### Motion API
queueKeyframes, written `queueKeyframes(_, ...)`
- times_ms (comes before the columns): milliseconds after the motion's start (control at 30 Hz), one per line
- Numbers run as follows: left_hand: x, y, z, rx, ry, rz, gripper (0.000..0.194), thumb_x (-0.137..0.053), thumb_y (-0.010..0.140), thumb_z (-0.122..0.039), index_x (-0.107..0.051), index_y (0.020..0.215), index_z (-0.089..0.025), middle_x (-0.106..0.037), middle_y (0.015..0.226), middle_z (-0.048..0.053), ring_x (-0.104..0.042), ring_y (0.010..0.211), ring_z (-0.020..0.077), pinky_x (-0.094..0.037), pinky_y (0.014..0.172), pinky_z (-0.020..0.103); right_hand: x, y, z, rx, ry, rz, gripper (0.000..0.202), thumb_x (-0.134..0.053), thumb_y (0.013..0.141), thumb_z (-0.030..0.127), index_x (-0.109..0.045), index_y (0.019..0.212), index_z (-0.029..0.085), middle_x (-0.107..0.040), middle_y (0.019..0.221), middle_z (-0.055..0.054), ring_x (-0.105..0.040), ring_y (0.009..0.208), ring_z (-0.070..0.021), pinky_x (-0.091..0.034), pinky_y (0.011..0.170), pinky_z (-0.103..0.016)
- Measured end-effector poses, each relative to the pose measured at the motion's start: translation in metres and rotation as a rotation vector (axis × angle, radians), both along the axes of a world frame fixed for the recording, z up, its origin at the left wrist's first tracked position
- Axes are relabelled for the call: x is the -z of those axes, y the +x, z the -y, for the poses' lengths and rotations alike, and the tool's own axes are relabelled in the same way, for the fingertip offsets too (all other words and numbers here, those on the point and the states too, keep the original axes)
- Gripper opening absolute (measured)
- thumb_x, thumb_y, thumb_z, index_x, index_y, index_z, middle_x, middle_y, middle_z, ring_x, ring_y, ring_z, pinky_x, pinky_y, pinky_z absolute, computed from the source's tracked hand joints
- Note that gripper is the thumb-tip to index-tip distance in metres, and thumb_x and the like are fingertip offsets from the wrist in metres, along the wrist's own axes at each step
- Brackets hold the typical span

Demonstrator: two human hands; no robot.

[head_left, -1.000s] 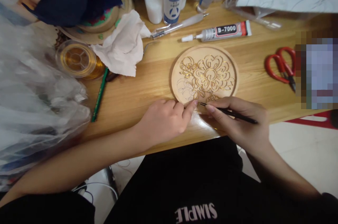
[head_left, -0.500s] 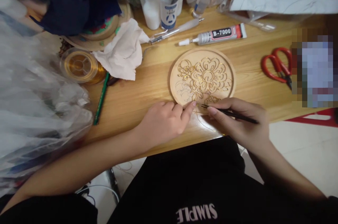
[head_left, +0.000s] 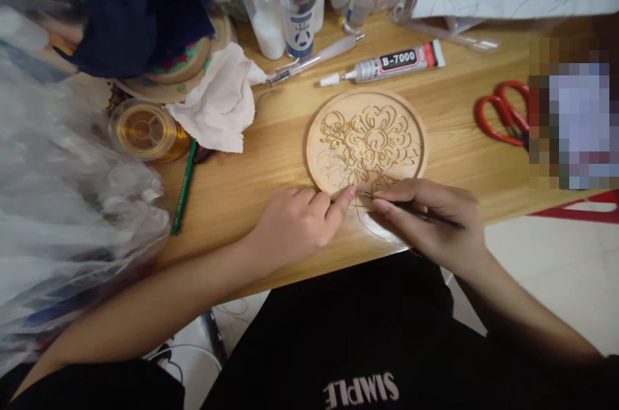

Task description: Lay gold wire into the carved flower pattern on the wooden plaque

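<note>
A round, shallow wooden plate (head_left: 313,168) with a raised rim lies near the table's front edge. Gold wire outlines (head_left: 374,138) of flowers cover much of its face; bare drawn lines show at its lower left. My left hand (head_left: 302,223) is closed, its index fingertip pressed at the plate's near rim, beside the wire. Its thumb is hidden, so I cannot tell whether it pinches anything. My right hand (head_left: 435,216) grips black tweezers (head_left: 420,210), their tips pointing left, close to that fingertip. A loose gold wire (head_left: 370,229) curves from there over the table edge.
Behind the plate lie a B-7000 glue tube (head_left: 399,63) and a clear-handled pen-like tool (head_left: 319,58). Bottles (head_left: 297,10) stand farther back. Red-handled scissors (head_left: 503,115) are at right. A wire spool (head_left: 147,131), white cloth (head_left: 217,100), green pencil (head_left: 184,191) and plastic bags (head_left: 72,204) are at left.
The whole view has shifted slightly, so things on the table appear a little farther left. The tweezer tips stay near my left fingertip. Both hands keep their hold.
</note>
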State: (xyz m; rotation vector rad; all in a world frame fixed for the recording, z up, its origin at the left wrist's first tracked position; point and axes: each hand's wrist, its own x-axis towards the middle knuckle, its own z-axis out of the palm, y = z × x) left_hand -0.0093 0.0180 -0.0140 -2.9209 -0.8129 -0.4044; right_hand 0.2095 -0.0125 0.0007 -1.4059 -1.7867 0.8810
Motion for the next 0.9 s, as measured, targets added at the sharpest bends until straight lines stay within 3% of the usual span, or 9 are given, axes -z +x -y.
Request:
queueKeyframes(233,0.002,-0.001,0.001,0.007,-0.018,-0.006,0.034,-0.049,0.092,-0.009,-0.059,0.125,-0.007,-0.055,0.061,-0.001,-0.052,0.055,0.0136,-0.041,0.05,0.028,0.01,0.006,0.001,-0.063,0.143,0.052,0.021,-0.072,0.079,0.016,-0.069,0.097,0.028,-0.074,0.084,-0.002,-0.068,0.068,-0.0156,-0.056,0.057,-0.029)
queueKeyframes(900,0.001,-0.002,-0.001,0.039,-0.026,-0.012,0.037,-0.049,0.091,-0.01,-0.056,0.127,-0.005,-0.055,0.062,-0.001,-0.053,0.055,0.0146,-0.042,0.049,0.029,0.017,0.009,0.001,-0.062,0.182,-0.023,0.021,-0.073,0.078,0.015,-0.069,0.096,0.024,-0.07,0.076,-0.001,-0.065,0.064,-0.0132,-0.052,0.055,-0.026)
